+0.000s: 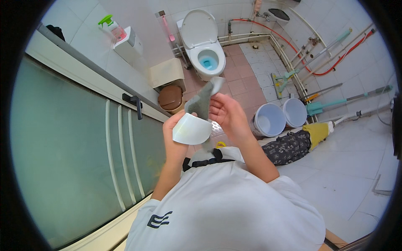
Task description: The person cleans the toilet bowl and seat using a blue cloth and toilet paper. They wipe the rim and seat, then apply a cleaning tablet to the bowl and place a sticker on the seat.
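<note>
My left hand (176, 128) grips a curved white piece (192, 129) with a smooth, glossy face; its exact kind cannot be told. Above it, a grey, soft-looking sheet or cloth (201, 102) with a paler folded upper end stands up between my hands. My right hand (227, 113) is at the right edge of this grey piece, its fingers curled behind or against it; how firmly they hold it is not plain. Past my hands is a white toilet (199, 44) with its lid raised and blue water in the bowl.
A frosted glass door (69, 138) with a black handle (136, 103) is at the left. A brown-lidded bin (170, 98) stands near the toilet. Two white buckets (270, 120) (294, 112), mops (317, 108) and dark patterned cloth (287, 148) lie right. A spray bottle (116, 30) sits upper left.
</note>
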{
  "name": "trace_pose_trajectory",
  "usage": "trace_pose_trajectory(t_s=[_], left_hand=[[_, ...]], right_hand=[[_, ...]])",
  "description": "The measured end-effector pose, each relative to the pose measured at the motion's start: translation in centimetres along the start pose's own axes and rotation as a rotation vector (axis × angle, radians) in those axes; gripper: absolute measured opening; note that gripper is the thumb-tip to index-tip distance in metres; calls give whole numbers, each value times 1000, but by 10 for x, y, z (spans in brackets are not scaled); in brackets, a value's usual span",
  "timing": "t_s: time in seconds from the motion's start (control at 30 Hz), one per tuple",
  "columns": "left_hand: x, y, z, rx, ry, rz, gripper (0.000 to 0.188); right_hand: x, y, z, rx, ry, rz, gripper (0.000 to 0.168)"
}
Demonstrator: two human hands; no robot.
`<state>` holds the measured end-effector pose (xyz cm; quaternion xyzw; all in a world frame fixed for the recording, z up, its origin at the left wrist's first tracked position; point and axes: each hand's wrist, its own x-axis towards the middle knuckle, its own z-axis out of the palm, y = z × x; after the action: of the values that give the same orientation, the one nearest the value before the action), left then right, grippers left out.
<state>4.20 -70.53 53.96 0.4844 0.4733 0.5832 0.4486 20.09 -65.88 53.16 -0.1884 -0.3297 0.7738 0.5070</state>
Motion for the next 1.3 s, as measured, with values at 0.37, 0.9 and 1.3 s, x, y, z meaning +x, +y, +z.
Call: trace_pose_trajectory(t_s=[0.37,0.9,1.3], left_hand=[[-4,2,4,236,73,144,31],[2,-9,-4,8,81,51,21],[13,-27,-17,631,359,703,11]], right_hand=[[-4,4,20,-142,-30,-5,28],[-2,10,12,-1188,90,-379,15],[-10,14,20,-1263,151,-648,14]])
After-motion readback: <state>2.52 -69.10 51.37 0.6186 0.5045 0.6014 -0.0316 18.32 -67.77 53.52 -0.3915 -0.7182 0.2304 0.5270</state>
